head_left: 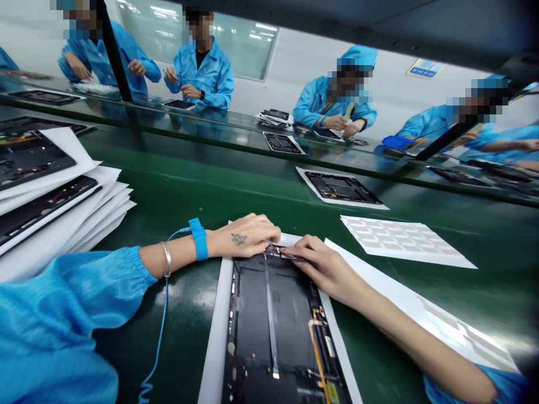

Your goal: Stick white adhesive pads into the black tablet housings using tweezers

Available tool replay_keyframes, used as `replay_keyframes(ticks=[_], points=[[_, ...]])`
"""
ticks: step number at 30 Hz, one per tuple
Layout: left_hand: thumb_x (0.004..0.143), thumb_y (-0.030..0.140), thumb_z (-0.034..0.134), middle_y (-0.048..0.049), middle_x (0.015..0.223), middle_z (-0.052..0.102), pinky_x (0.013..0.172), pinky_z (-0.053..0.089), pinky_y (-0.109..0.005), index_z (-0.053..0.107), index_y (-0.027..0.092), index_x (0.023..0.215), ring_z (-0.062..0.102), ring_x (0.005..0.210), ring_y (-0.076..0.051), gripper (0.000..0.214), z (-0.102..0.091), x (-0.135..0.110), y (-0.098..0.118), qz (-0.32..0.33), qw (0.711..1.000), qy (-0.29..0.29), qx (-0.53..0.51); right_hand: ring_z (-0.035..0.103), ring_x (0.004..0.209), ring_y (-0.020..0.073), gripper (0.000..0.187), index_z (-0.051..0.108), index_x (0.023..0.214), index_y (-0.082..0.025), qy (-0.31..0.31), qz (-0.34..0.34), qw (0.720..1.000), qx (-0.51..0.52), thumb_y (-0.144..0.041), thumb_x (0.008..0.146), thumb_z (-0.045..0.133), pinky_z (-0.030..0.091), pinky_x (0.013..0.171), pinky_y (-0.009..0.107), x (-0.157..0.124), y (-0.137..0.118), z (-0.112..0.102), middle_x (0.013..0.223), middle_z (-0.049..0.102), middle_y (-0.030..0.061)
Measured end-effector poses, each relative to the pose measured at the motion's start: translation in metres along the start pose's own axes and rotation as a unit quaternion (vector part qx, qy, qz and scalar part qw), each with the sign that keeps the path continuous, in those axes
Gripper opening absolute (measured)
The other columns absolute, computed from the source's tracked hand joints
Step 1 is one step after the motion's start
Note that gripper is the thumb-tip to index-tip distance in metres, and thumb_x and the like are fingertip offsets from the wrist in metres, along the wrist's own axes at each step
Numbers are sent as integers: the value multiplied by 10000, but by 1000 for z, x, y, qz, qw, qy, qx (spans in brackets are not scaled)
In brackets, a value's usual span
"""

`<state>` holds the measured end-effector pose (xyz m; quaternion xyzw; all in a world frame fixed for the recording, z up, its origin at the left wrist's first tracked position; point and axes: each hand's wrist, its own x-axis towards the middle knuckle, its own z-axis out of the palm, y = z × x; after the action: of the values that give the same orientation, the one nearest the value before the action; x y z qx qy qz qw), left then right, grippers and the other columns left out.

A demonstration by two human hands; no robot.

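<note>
An opened tablet chassis [269, 325] lies on a white paper sheet [214, 331], showing dark panels, a metal strip and a yellow flex cable. My left hand [248, 235] lies curled over its far end, fingertips at a small circuit board [273, 251]. My right hand [324, 269] comes in from the right, with its fingertips pinching a thin dark strip [292, 257] at that board. A blue wrist strap [199, 239] circles my left wrist, and its blue cord [162, 331] drops towards the bench.
Stacked tablet panels on white sheets [37, 191] stand at the left on the green bench mat [168, 191]. A white label sheet [404, 241] and another panel [341, 188] lie ahead. Beyond a raised glass-edged shelf [252, 134], several people in blue smocks handle tablets.
</note>
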<state>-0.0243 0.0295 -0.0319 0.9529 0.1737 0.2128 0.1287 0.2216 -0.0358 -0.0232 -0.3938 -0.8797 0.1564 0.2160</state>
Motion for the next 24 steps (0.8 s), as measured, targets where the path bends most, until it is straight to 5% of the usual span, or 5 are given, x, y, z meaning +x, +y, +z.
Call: replay_keyframes(ticks=[4,11,14,19,24], points=[[968,288,544,-83,1180,587,882,437,-357,539,161,1180,531,1052,-235,247,-5,-4,7,-84,993,-15,76,609,868,234,271,717,1040,-258,76,9,997,-7,-196,929,477,517,756,396,1,5,-9,893,641,83],[1021,303,398,-17,842,596,683,427,-284,535,183,893,547,755,-172,223,-26,-5,13,-133,979,-62,145,635,802,233,228,701,966,-239,252,54,966,13,-349,944,503,511,713,372,-2,12,-28,822,665,66],[1010,356,414,32,746,576,659,427,-241,538,188,915,543,681,-133,230,-60,-2,-9,-229,969,23,93,648,820,238,244,689,936,-251,329,90,940,19,-413,941,506,506,709,364,-12,8,-39,864,689,62],[1036,292,356,-33,919,634,803,479,-280,583,133,973,599,897,-167,284,-120,7,-76,-382,895,163,162,666,844,258,276,689,945,-276,401,158,902,39,-486,926,511,475,561,324,-28,1,-52,904,710,50],[958,377,588,-84,1157,612,868,542,-408,593,142,1177,622,1005,-209,322,-137,4,-119,-495,812,223,213,666,818,250,237,690,892,-291,413,100,904,47,-467,917,533,496,620,339,-30,0,-49,897,712,45]])
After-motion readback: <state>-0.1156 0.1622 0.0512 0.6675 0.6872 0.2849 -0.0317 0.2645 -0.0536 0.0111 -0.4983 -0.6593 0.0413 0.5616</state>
